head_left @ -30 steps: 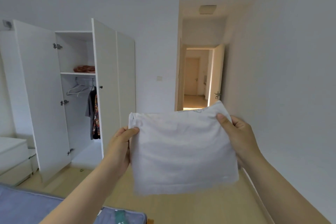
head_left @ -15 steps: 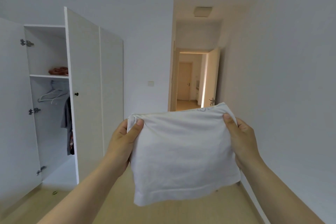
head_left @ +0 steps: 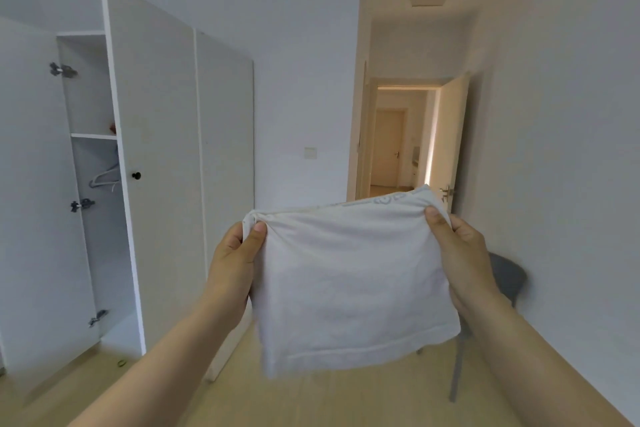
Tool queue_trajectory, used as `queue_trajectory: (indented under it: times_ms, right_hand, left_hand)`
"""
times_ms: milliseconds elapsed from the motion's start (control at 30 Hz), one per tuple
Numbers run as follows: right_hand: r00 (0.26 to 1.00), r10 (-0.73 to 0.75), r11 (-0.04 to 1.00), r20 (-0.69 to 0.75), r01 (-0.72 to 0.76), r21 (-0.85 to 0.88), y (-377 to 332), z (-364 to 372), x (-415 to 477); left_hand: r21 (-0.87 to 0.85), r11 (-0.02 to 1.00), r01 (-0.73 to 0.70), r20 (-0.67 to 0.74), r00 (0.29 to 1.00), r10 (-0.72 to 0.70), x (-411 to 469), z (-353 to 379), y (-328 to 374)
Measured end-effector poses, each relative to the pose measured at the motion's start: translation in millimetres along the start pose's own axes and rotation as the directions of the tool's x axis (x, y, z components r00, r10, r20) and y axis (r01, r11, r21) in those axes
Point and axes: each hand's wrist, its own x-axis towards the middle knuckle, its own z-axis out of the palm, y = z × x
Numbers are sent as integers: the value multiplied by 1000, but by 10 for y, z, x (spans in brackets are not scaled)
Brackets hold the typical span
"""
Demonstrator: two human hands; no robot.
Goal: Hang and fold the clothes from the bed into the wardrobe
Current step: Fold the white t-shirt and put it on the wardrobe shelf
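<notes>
Left hand (head_left: 235,260) and right hand (head_left: 457,253) each pinch a top corner of the folded white garment (head_left: 349,284), right of the wardrobe (head_left: 156,149); a grey stool (head_left: 505,277) shows partly behind it.

Two hands hold a folded white garment (head_left: 349,281) up at frame centre.
The left hand (head_left: 235,253) pinches the garment's top corner at its 10 o'clock, thumb in front. The right hand (head_left: 460,253) pinches the top corner at 2 o'clock, thumb in front. The cloth hangs flat with its hem at the bottom and a faint print along the top edge. A white wardrobe (head_left: 156,149) stands at 9 o'clock with its doors open and a black knob (head_left: 136,175). Inside are a shelf (head_left: 93,136) and, under it, a hanger (head_left: 104,178). The doorway (head_left: 401,135) is at 1 o'clock. A grey stool (head_left: 509,277) at 4 o'clock is partly behind the right hand. The wood floor (head_left: 311,402) is at 6.
</notes>
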Motion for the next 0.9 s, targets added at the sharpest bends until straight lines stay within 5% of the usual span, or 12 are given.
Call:
queue_trajectory:
  times_ms: [900]
  right_hand:
    - [895,-42,990,444,-24,142,1672,2971,2768]
  left_hand:
    - [89,996,-7,-396,917,42,3101,-890,-1052]
